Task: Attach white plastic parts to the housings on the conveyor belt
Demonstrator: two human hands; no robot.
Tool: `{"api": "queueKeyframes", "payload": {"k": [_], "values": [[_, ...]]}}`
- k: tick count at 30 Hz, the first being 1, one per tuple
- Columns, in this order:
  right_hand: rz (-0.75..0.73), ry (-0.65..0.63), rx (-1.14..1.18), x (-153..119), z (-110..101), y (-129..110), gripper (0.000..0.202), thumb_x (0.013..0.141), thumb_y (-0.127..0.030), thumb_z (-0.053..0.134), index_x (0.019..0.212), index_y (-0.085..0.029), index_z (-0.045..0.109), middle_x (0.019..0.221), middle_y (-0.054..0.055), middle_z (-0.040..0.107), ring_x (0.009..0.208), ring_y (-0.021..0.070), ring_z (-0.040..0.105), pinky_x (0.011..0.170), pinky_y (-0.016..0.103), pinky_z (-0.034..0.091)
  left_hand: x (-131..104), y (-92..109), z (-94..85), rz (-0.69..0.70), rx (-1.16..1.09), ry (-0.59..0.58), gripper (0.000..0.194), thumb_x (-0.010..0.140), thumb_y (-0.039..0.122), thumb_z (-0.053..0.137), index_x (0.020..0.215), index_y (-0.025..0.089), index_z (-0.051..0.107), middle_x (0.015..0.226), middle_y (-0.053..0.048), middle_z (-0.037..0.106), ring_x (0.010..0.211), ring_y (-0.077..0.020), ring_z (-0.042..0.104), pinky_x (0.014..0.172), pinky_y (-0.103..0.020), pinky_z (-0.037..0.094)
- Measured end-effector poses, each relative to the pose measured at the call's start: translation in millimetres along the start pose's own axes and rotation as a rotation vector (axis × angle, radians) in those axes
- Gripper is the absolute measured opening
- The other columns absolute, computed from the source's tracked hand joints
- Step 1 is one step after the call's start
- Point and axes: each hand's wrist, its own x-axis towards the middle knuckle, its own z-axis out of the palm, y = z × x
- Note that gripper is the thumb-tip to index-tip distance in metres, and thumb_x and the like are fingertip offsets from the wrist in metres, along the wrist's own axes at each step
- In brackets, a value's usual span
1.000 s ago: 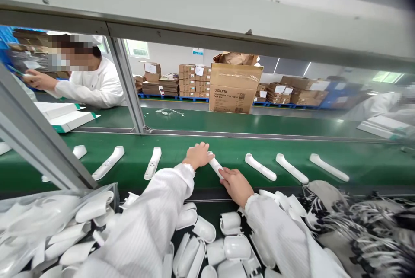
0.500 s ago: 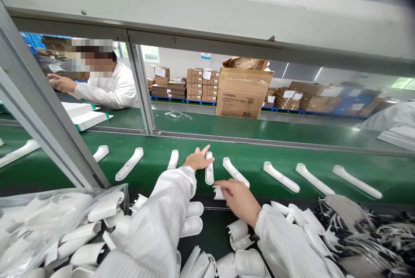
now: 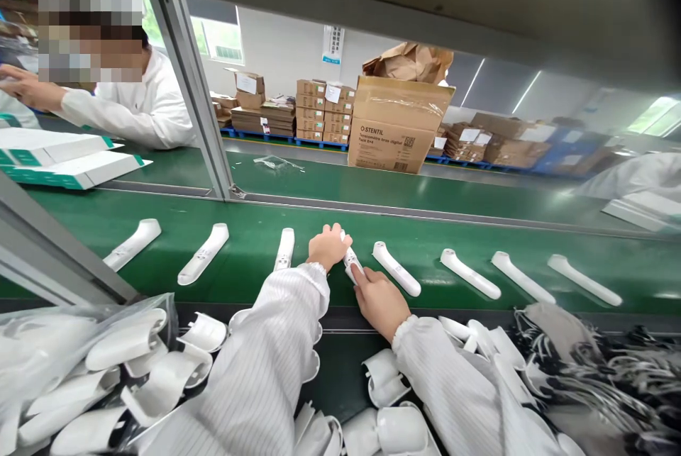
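A white handheld device (image 3: 350, 257), shaped like a forehead thermometer, lies at a slant on the green belt between my hands. My left hand (image 3: 328, 247) is closed around its upper end. At its lower end my right hand (image 3: 381, 300) is closed too, thumb and fingers on the device. Whether a small white cover is under those right fingers is hidden. Similar devices lie spaced along the belt, one (image 3: 284, 249) left of my left hand and another (image 3: 396, 268) right of my hands. Loose curved white covers (image 3: 386, 378) lie below my right hand.
A plastic bag (image 3: 47, 342) of white covers lies at lower left, and a heap of cables (image 3: 601, 371) at lower right. Metal posts (image 3: 194, 87) rise beside the belt (image 3: 319, 300). Beyond stand a large carton (image 3: 396, 130) and a co-worker in white (image 3: 143, 101).
My left hand has closed on the device's upper end, and my right hand has moved up from below to its lower end. The device now slants. The camera view has shifted.
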Motion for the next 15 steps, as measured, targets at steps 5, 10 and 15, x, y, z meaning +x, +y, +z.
{"api": "queueKeyframes", "payload": {"k": [5, 10, 15], "values": [[0.099, 0.006, -0.045, 1, -6, 6, 0.048, 0.097, -0.022, 0.043, 0.144, -0.015, 0.046, 0.104, 0.012, 0.069, 0.097, 0.0273, 0.064, 0.084, 0.035, 0.050, 1, 11, 3.6, 0.010, -0.004, -0.022, 0.038, 0.095, 0.047, 0.037, 0.118, 0.021, 0.051, 0.121, -0.011, 0.057, 0.100, -0.0281, 0.065, 0.084, -0.039, 0.049], [0.114, -0.041, -0.034, -4, -7, 21, 0.044, 0.099, -0.027, 0.043, 0.142, -0.017, 0.048, 0.102, 0.010, 0.071, 0.092, 0.0258, 0.067, 0.073, 0.031, 0.050, 0, 21, 8.6, 0.033, -0.010, -0.008, 0.039, 0.094, 0.046, 0.037, 0.118, 0.019, 0.051, 0.120, -0.012, 0.057, 0.100, -0.0289, 0.065, 0.084, -0.039, 0.049], [0.051, -0.075, 0.025, 4, -8, 44, 0.041, 0.098, -0.028, 0.051, 0.137, -0.019, 0.053, 0.111, 0.012, 0.070, 0.108, 0.0250, 0.064, 0.086, 0.030, 0.047, 4, 37, 5.7, 0.082, -0.019, -0.084, 0.042, 0.093, 0.045, 0.038, 0.122, 0.017, 0.051, 0.126, -0.014, 0.055, 0.107, -0.0292, 0.063, 0.088, -0.040, 0.048]]}}
